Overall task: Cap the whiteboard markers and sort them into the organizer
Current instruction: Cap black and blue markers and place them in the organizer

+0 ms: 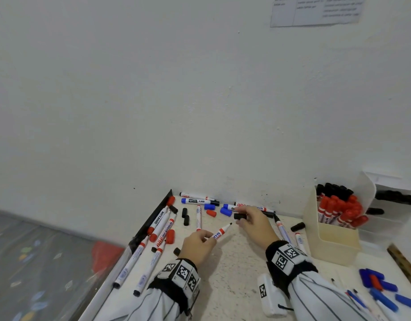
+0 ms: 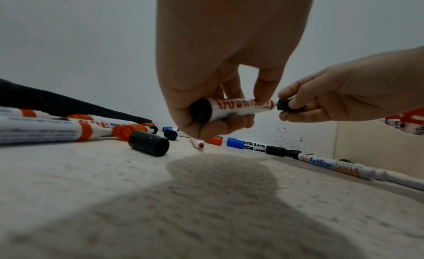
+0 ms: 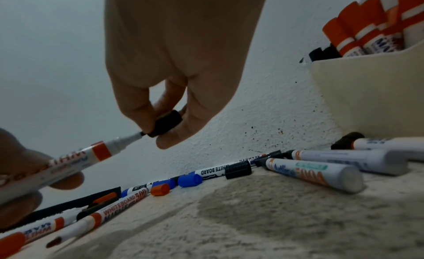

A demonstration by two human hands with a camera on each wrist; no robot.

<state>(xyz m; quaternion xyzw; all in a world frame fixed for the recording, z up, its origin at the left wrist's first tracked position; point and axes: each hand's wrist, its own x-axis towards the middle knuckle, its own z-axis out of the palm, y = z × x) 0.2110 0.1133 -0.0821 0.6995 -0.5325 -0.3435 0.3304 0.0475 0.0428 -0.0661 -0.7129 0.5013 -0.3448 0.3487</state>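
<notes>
- Head view: my left hand grips an uncapped marker above the desk middle; my right hand pinches a black cap at its tip.
- Risk: a tilted cap misses the nib and smears my fingers.
- Organizer at the desk's right edge; its far compartments are hard to make out.

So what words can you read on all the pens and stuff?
"WHITE BOARD": marker by the black strip.
"WHITEBOARD 500": marker lying on the table.
"Artline 500A": marker near the organizer.
"WHITE BOARD": blue-capped marker.
Wall paper: too blurred.
Held marker: only partly readable.
</notes>
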